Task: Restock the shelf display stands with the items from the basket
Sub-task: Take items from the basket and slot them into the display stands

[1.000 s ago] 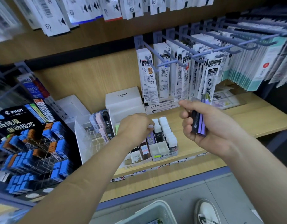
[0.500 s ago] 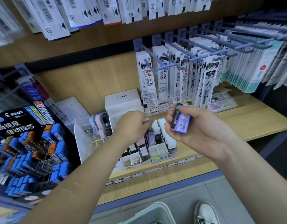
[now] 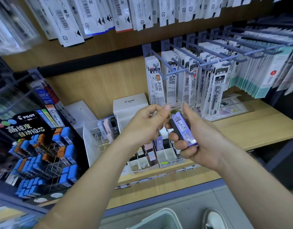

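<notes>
**Lead cases (image 3: 182, 128) held ready above the divided tray (image 3: 171, 162).**

My right hand (image 3: 197, 146) curls round a small stack of lead cases, purple one uppermost. It holds them just over the divided tray on the shelf (image 3: 258, 128), so each drop into a slot is short. My left hand (image 3: 147, 126) reaches to the stack's top end with forefinger and thumb drawn close. I cannot tell whether they already pinch a case. The label faces me, probably for matching to a slot. The basket (image 3: 160, 219) stands below.

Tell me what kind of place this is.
Likely a stationery shop: pen refill packs hang on peg hooks, a Pilot lead display stand sits on the shelf, and price labels line its edge.
</notes>
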Tool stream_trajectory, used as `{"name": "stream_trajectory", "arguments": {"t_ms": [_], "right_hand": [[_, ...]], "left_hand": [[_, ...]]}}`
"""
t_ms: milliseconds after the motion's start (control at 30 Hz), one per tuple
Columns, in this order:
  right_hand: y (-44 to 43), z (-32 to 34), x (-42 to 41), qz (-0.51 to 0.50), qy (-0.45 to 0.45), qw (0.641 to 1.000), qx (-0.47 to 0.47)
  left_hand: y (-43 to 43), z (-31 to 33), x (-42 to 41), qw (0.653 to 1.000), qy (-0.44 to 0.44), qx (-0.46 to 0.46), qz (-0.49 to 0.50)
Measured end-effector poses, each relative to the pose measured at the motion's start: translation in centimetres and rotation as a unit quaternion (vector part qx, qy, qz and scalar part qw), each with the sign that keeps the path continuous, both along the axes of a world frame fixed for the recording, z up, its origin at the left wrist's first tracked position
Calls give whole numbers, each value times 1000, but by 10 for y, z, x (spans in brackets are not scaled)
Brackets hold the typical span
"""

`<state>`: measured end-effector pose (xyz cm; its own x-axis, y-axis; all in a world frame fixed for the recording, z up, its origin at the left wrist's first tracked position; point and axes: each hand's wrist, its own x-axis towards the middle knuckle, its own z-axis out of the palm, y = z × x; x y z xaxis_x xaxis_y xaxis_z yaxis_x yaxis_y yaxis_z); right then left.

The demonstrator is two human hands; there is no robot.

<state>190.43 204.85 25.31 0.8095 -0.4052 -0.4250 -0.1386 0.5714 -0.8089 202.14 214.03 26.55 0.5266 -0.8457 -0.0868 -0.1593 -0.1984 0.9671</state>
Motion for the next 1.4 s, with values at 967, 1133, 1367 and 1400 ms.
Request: {"name": "stream_trajectory", "arguments": {"t_ms": [967, 1133, 1367, 1400], "right_hand": [[-24, 3, -10, -106, -6, 994, -10], [-24, 2, -10, -99, -4, 995, -21], [-23, 2, -11, -94, -6, 995, -27], [-22, 2, -10, -93, -8, 995, -27]], "left_hand": [[-9, -74, 48, 875, -459, 152, 17], [-12, -78, 49, 836, -527, 155, -3], [-16, -81, 44, 791, -574, 210, -25], [-15, -82, 42, 784, -581, 218, -26]]}}
